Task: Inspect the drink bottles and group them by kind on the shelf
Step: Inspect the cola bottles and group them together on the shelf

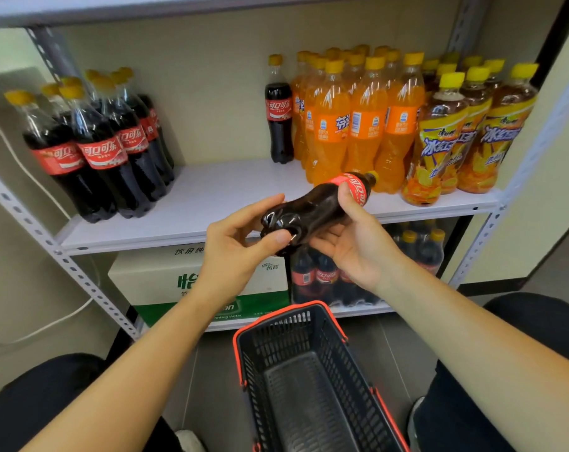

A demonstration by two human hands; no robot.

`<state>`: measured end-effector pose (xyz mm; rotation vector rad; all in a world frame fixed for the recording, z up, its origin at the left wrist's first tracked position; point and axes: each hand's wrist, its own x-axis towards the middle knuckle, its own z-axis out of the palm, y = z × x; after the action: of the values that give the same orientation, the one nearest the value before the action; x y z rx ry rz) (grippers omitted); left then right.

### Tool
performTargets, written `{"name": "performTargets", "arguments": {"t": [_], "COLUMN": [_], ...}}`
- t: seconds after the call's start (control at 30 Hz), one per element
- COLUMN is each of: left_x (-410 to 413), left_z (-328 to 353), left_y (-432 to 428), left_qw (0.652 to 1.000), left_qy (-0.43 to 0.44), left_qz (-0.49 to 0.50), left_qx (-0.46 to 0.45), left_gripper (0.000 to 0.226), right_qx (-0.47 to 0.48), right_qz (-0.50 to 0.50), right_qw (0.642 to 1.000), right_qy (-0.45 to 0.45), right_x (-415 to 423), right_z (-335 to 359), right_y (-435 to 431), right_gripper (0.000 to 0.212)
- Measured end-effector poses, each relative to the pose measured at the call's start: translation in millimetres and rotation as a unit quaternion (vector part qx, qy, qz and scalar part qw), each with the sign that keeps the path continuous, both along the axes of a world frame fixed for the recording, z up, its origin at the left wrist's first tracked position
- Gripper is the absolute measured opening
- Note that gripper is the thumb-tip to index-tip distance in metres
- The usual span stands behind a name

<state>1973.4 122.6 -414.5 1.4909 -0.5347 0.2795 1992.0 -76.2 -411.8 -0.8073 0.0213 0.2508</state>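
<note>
I hold a cola bottle (315,208) on its side in front of the white shelf (217,197), base toward me and yellow cap pointing away to the right. My left hand (240,243) pinches its base with thumb and fingers. My right hand (354,243) grips its middle near the red label. Several cola bottles (97,148) stand grouped at the shelf's left. One lone cola bottle (279,112) stands beside several orange soda bottles (358,119). Iced tea bottles (456,135) stand at the right.
A black basket with red rim (309,370) sits on the floor between my knees, with nothing in it. The lower shelf holds a green and white water carton (165,282) and a pack of cola bottles (328,278). Metal uprights (32,223) frame the shelf.
</note>
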Motion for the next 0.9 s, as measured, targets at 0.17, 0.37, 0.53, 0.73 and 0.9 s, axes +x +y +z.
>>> {"name": "performTargets", "arguments": {"t": [0.17,0.37,0.53,0.73,0.9], "left_x": [-3.6,-3.4,-0.8,1.6,5.8], "left_z": [7.5,12.0,13.4,17.2,19.0], "left_y": [-5.2,-3.2,7.2,26.2,37.9], "left_qw": [0.998,0.993,0.997,0.989,0.976], "left_qy": [0.034,0.074,0.025,0.036,0.061], "left_qz": [0.0,-0.056,-0.074,-0.106,-0.076], "left_qx": [-0.062,-0.075,-0.002,0.093,0.194], "left_gripper": [0.031,0.033,0.048,0.065,0.057], "right_qx": [0.07,0.114,0.118,0.085,-0.042], "right_qz": [0.012,0.005,0.008,-0.006,-0.031], "right_qw": [0.997,0.993,0.993,0.996,0.998], "right_qy": [0.018,0.034,0.028,0.016,-0.025], "right_x": [-3.9,-6.2,-6.2,-4.7,-3.9], "right_z": [-2.7,-9.0,-12.4,-13.1,-12.2], "right_y": [7.9,12.8,12.9,13.6,12.9], "right_gripper": [0.064,0.069,0.067,0.069,0.067]}}
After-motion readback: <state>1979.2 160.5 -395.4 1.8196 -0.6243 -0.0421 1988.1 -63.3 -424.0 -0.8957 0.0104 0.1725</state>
